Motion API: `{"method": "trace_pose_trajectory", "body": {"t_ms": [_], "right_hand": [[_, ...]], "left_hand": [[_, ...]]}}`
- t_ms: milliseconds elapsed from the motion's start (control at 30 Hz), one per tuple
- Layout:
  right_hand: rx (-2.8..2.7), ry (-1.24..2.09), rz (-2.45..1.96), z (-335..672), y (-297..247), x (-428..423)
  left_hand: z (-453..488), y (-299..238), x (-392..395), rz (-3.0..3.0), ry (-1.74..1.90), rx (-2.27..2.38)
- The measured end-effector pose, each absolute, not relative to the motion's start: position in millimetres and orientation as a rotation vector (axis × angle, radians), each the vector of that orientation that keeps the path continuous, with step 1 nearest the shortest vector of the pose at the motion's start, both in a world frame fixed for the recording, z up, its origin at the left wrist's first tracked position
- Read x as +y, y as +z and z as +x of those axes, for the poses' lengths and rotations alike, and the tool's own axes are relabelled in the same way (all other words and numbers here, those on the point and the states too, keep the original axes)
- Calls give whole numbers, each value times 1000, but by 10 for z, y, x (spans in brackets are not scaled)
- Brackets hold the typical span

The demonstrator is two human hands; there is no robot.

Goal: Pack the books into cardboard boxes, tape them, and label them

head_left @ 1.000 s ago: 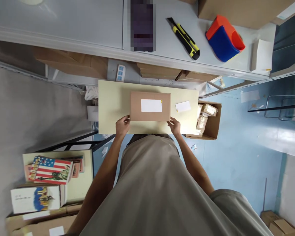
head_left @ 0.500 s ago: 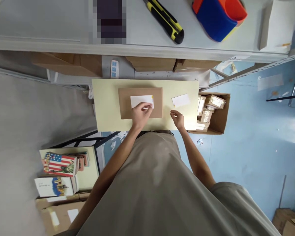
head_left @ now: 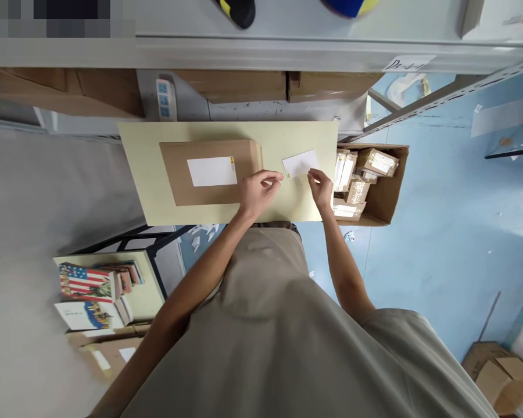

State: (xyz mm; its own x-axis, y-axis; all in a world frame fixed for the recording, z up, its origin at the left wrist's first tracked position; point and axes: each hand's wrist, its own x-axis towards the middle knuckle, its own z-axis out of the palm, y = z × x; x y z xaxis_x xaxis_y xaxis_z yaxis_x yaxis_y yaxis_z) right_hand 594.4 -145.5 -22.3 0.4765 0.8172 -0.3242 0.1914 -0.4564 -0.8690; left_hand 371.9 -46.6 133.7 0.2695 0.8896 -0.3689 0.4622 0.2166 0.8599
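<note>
A brown cardboard parcel (head_left: 209, 172) with a white label stuck on it lies on a pale yellow board (head_left: 157, 203). To its right a loose white label (head_left: 300, 163) lies on the board. My left hand (head_left: 257, 191) is at the label's left corner, thumb and fingers pinched together. My right hand (head_left: 321, 187) touches the label's lower right edge with bent fingertips. Whether either hand grips the label I cannot tell.
An open carton (head_left: 386, 191) with several small wrapped packs stands right of the board. A grey shelf (head_left: 261, 52) runs above, cardboard boxes (head_left: 244, 87) under it. Books (head_left: 87, 281) lie on a lower table at left. Another box (head_left: 501, 374) sits at bottom right.
My left hand left the parcel's label and moved right to the loose label. My right hand rose to the same label. The view shifted, so the parcel now lies further left.
</note>
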Motion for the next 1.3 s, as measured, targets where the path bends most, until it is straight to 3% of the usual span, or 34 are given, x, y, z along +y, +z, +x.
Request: {"method": "trace_pose_trajectory", "body": {"t_ms": [400, 900, 1300], "right_hand": [[-941, 730, -2169, 6092, -771, -1248], [-1053, 603, -2287, 5940, -823, -1236], [-824, 770, -2324, 5920, -830, -1207]], "left_hand": [[4079, 511, -392, 1157, 361, 1458], [4136, -222, -454, 1067, 254, 1605], [4438, -471, -415, 975, 284, 1751]]}}
